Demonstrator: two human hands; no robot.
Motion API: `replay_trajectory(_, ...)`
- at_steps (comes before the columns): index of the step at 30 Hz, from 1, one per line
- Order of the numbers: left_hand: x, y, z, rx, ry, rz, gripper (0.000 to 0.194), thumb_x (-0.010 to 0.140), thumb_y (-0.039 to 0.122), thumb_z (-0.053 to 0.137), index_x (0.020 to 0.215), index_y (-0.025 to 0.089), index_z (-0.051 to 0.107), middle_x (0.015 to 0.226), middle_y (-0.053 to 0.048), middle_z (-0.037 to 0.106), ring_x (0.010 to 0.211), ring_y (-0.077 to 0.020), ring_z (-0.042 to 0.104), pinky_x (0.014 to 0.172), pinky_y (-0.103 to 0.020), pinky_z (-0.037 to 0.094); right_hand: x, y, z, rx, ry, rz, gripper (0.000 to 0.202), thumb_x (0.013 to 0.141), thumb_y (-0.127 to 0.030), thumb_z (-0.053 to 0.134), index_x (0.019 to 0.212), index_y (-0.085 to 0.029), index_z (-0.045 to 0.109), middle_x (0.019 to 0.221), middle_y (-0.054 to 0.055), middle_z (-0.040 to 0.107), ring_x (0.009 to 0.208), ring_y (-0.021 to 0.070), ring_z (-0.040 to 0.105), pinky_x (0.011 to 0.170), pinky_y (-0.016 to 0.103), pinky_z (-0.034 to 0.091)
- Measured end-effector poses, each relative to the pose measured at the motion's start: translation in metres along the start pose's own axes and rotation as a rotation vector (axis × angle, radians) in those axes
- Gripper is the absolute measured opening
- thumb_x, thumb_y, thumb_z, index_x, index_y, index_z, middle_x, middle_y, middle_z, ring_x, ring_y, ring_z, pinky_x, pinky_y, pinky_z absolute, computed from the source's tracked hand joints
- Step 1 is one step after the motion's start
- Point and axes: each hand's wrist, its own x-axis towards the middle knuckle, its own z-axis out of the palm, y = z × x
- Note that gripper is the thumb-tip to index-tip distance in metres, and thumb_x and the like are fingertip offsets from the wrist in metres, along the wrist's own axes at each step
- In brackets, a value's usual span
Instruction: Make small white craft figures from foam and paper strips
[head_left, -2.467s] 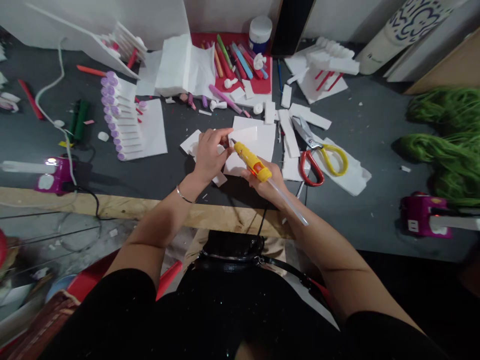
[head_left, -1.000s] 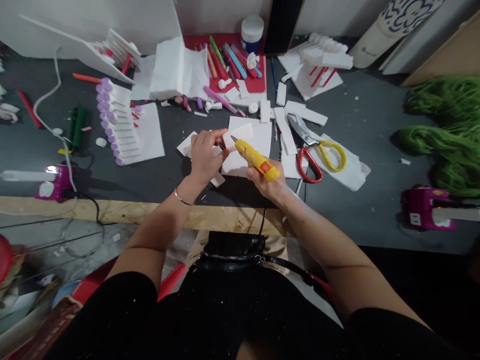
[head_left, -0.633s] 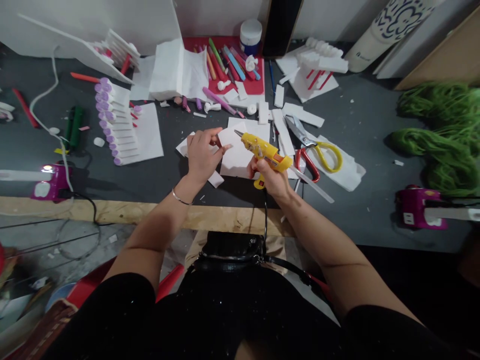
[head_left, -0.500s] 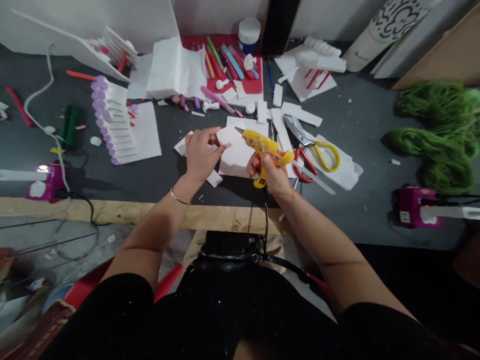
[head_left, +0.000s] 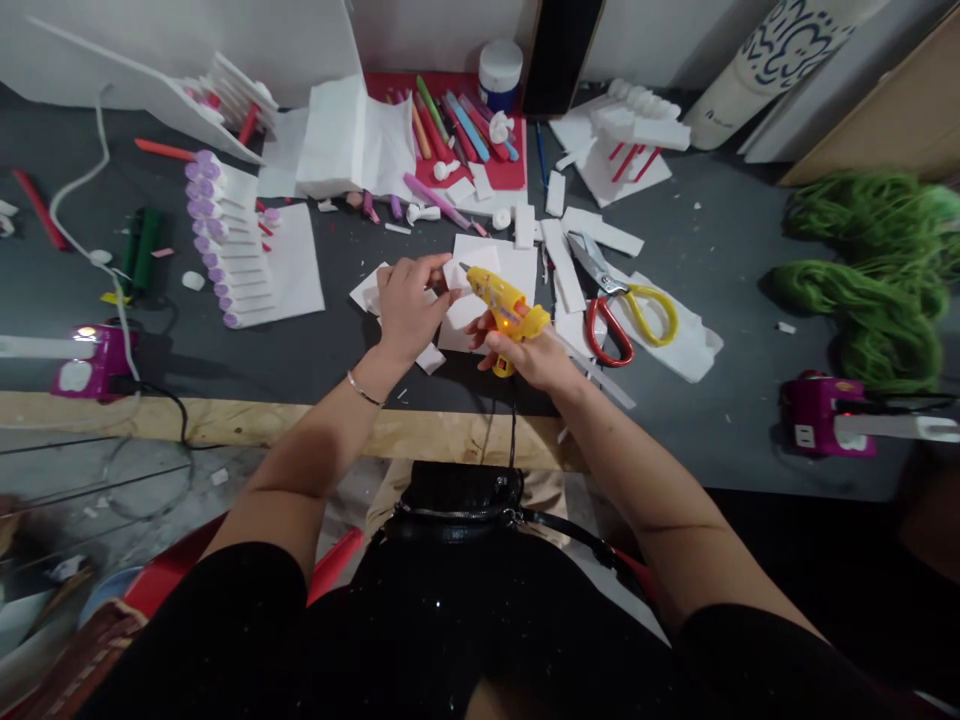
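Observation:
A yellow glue gun (head_left: 495, 292) is gripped in my right hand (head_left: 525, 352), its nozzle pointing up and left. My left hand (head_left: 411, 305) pinches a small white piece (head_left: 474, 262) between thumb and fingers. The nozzle is at this piece; whether it touches cannot be made out. Under both hands lies a white sheet (head_left: 521, 262) on the dark table. White scraps (head_left: 367, 290) stick out from beneath my left hand. Just right of my right hand are scissors (head_left: 651, 315) with one red and one yellow handle.
A white model with purple-tipped rolls (head_left: 232, 250) stands at the left. Markers (head_left: 450, 125) lie on a red sheet at the back. Green yarn (head_left: 862, 280) and a magenta power block (head_left: 829, 415) are at the right; a black cord (head_left: 514, 430) hangs over the front edge.
My right hand has moved left and slightly down with the glue gun, bringing the nozzle closer to my left fingers. An orange light now shows on the gun. My left hand has barely moved.

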Motion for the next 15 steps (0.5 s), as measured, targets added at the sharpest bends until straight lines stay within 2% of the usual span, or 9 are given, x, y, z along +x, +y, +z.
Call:
replay_trajectory(5,0.0003,0.0001,0.0007,-0.007,0.012,-0.031,0.060,0.091,0.080,0.052,0.116,0.029,0.070,0.097,-0.004,0.075,0.097,-0.0271,0.067,0.102,-0.050,0.040,-0.0047,-0.0044,0.0035,-0.141,0.057,0.022,0.037,0.073,-0.048,0.080,0.097,-0.022,0.070,0.102,0.007,0.073,0.080,0.0193,0.069,0.063,0.036,0.066)
replay_trajectory(10,-0.0012,0.0017,-0.0015,0.007,0.009,-0.021,0.058,0.094,0.079,0.050,0.117,0.029,0.068,0.100,-0.005,0.076,0.101,-0.0274,0.067,0.104,-0.050,0.040,-0.0050,-0.0035,0.0045,-0.195,0.061,0.037,0.039,0.071,-0.053,0.080,0.094,-0.023,0.071,0.098,0.006,0.074,0.076,0.0194,0.068,0.061,0.037,0.062)
replay_trajectory(15,-0.0030,0.0035,-0.0033,0.031,-0.005,0.004,0.055,0.096,0.075,0.049,0.121,0.029,0.067,0.102,-0.005,0.076,0.104,-0.0275,0.066,0.105,-0.050,0.040,-0.0048,-0.0014,0.0070,-0.199,0.076,0.056,0.041,0.068,-0.054,0.083,0.093,-0.024,0.071,0.090,0.004,0.075,0.065,0.0146,0.062,0.059,0.035,0.058)
